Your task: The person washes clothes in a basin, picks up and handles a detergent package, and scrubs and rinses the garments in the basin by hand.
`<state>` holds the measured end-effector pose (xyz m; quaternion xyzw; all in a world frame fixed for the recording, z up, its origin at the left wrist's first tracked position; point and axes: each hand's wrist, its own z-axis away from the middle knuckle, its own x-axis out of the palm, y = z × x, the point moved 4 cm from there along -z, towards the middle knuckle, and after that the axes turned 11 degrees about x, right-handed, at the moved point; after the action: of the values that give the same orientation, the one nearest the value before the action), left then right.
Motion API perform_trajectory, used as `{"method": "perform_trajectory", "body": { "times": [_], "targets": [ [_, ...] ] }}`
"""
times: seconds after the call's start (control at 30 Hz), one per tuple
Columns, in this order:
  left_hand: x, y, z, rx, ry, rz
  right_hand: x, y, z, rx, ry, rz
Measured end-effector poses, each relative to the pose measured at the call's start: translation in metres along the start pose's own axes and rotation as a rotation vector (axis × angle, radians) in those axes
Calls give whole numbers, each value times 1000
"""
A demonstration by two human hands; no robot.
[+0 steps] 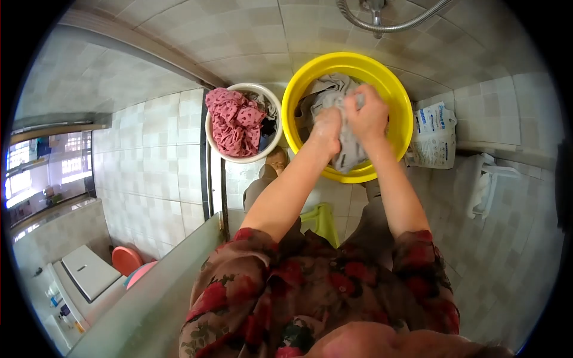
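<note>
A grey garment [350, 154] lies bunched in a large yellow basin [399, 89], part of it lifted between my hands. My left hand [326, 130] is closed on the cloth, its fingers curled and partly hidden. Beside it, my right hand [366, 112] grips the same garment with bent fingers, slightly blurred. More grey and dark cloth [337, 82] sits at the far side of the basin. Left of the yellow basin stands a white basin [213, 142] holding a pink patterned garment [234, 122] and some dark cloth.
A white printed bag [434, 136] stands right of the yellow basin against the tiled wall. A metal shower hose [412, 27] hangs above. Below me is a green stool [322, 222]. A glass panel [161, 286] runs along my left, with a red basin [126, 260] beyond.
</note>
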<state>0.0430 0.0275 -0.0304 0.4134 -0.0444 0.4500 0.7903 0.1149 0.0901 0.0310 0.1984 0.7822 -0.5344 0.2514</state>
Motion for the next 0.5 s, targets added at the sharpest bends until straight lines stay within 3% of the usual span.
{"method": "perform_trajectory", "body": {
  "times": [0.07, 0.13, 0.2, 0.23, 0.27, 0.33, 0.43, 0.5],
  "targets": [
    [-5, 5, -14, 348, -100, -176, -6, -31, 27, -125, -64, -56],
    [-16, 13, -21, 703, -179, -356, -6, -62, 55, -249, -280, -163],
    [-33, 11, -30, 1051, -253, -542, 0, -57, 53, -283, -241, -173],
    [-32, 13, -39, 679, -718, 261, 2, -50, 51, -307, -192, -178],
    [-34, 1, -49, 487, -490, 195, 10, -30, 33, -204, -105, -78],
    [4, 45, 20, 56, -8, 199, 14, -3, -3, -121, -3, 13],
    [1, 52, 18, 87, -64, 205, 5, 2, -11, -35, 19, 14],
    [3, 59, 13, 142, -193, 316, 1, -4, -9, -1, -169, -141]
  ]
}}
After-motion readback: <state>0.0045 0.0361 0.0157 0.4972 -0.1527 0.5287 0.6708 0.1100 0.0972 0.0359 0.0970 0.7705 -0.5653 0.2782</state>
